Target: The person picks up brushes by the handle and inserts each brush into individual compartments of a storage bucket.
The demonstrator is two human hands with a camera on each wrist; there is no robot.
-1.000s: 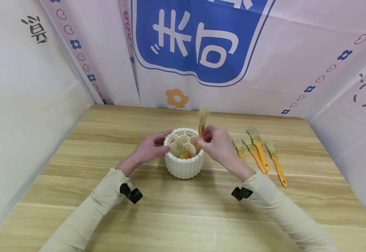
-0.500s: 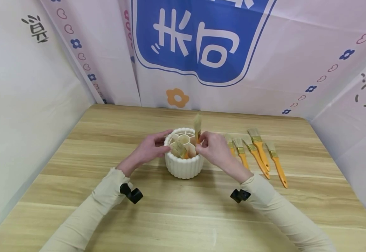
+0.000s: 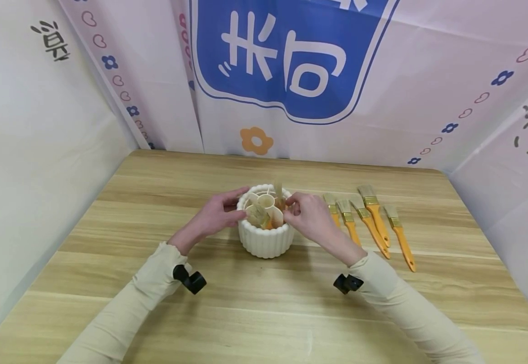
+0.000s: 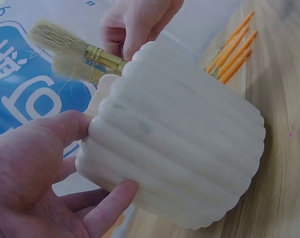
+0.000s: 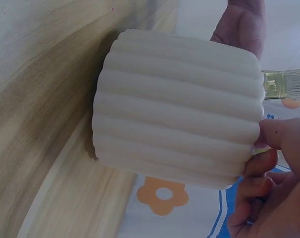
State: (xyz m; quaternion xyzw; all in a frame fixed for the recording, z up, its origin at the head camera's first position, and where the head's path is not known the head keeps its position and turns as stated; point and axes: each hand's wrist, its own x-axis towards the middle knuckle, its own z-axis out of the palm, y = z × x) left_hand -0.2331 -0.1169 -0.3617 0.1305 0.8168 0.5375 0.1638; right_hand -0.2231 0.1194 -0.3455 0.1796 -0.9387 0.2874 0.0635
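**Held a white ribbed pot among orange-handled brushes**

Reached in from the bottom corners of the frame in cream sleeves (image 3: 113,303), with a black device (image 3: 190,279) at each wrist, over a wood-grain table (image 3: 245,318). Curved the left hand (image 3: 216,215), half open, around the left side of the white ribbed pot (image 3: 266,243), with fingertips on rim and wall. Found that pot upright on the table at mid-frame, divided into rounded compartments about a circular centre. Saw a front brush (image 3: 257,216) standing inside, bristles up and tilted left, and a blurred second brush (image 3: 279,191) near the right rim. Bent the fingers of the right hand (image 3: 311,215) at that rim, right by the second brush; could not tell whether gripping it. Counted five loose brushes (image 3: 376,217) lying right of centre, bristles toward the back. Ended, across the top, in a pale backdrop (image 3: 227,124) with a blue panel (image 3: 268,91) and an orange flower (image 3: 246,141).
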